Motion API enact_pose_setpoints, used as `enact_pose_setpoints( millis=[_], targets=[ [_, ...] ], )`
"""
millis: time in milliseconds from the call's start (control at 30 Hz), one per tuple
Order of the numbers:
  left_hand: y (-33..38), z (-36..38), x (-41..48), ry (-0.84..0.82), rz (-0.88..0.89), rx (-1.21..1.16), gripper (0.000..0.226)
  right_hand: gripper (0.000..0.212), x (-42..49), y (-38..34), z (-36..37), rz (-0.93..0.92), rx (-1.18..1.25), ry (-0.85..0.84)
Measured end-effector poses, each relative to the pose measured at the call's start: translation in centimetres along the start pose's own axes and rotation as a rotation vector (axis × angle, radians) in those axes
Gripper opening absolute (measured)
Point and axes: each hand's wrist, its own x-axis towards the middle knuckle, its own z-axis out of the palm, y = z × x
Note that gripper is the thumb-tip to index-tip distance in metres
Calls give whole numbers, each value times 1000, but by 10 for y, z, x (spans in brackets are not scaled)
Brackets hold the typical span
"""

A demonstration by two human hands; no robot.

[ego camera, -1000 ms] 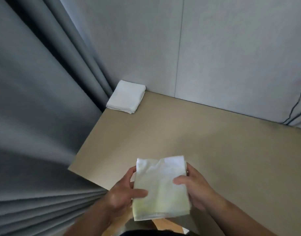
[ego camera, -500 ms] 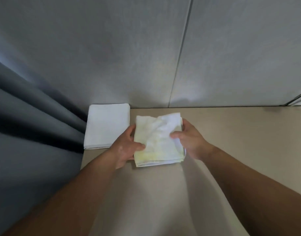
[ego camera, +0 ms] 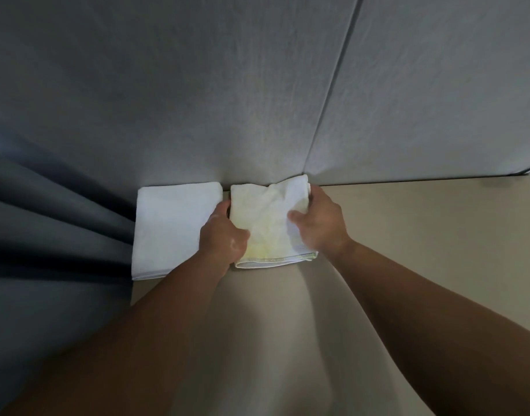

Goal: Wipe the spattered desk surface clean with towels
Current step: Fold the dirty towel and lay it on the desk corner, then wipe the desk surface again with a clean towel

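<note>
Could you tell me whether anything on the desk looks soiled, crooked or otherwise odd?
The rumpled towel gripped by the left hand and right hand is stained yellow; the folded white towel beside it looks clean.

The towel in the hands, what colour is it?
White with yellowish stains: the held towel, seen in the head view. The folded towel beside it is plain white.

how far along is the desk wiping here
Looks nearly done: the visible beige desk surface shows no spatter, and the folded white towel with yellow stains looks used. In hand: left hand and right hand grip it at the back edge, beside the clean folded white towel. Left: letting go; arms hide some desk.
</note>
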Motion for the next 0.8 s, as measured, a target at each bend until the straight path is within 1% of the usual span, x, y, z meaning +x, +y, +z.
enact_pose_setpoints(
  millis=[67,133,233,333,400,433,500,567,600,667,733,800],
  targets=[
    [1,4,0,34,7,36,73,65,-1,0,4,-31,-83,54],
    [4,6,0,54,3,60,72,72,-2,1,5,-5,-176,75],
    [8,5,-2,23,-1,105,75,77,-4,1,2,34,-237,86],
    [6,-4,-12,-63,14,141,78,75,-12,5,-1,-10,-227,84],
    [-1,-16,-25,-101,40,91,74,71,-28,9,-1,-65,-188,123],
    [-7,-23,-34,-109,57,57,67,70,-39,12,-1,-113,-175,157],
    [-22,-38,-53,-104,71,2,47,67,-64,20,5,-270,-192,217],
    [-39,-52,-67,-54,94,-5,34,58,-89,24,14,-421,-180,230],
    [-47,-58,-71,-4,111,50,29,53,-99,21,21,-484,-165,208],
    [-64,-69,-69,131,157,187,27,45,-108,6,36,-565,-153,114],
    [-78,-77,-57,243,227,275,30,44,-103,-16,54,-612,-173,-16],
    [-90,-84,-37,297,276,358,41,43,-87,-43,75,-634,-275,-117]
  ],
)
